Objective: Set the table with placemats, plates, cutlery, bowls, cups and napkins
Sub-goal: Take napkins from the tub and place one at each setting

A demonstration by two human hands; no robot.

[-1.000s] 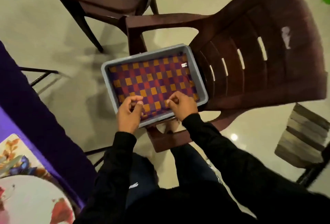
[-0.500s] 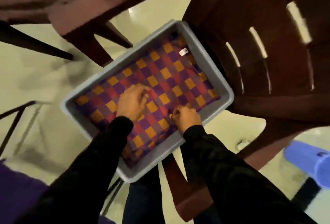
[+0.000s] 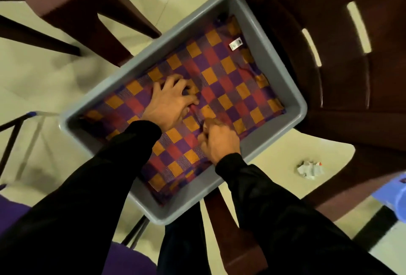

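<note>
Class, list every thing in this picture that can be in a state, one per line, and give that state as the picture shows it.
Checked cloth: lying in the tub, bunched between the hands.
Grey plastic tub: upright, open-topped, resting on the chair.
Left hand: fingers curled into the cloth, gathering it.
Right hand: pinching a fold of the cloth.
Brown plastic chair: upright, bearing the tub.
Crumpled paper: lying on the floor.

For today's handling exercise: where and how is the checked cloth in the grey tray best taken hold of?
Pinch a raised fold near the middle of the checked cloth, coming from above. It lies flat and fills the grey tray wall to wall, so its edges look hard to reach. The right hand already pinches a fold there; the left hand bunches the fabric beside it.
</note>
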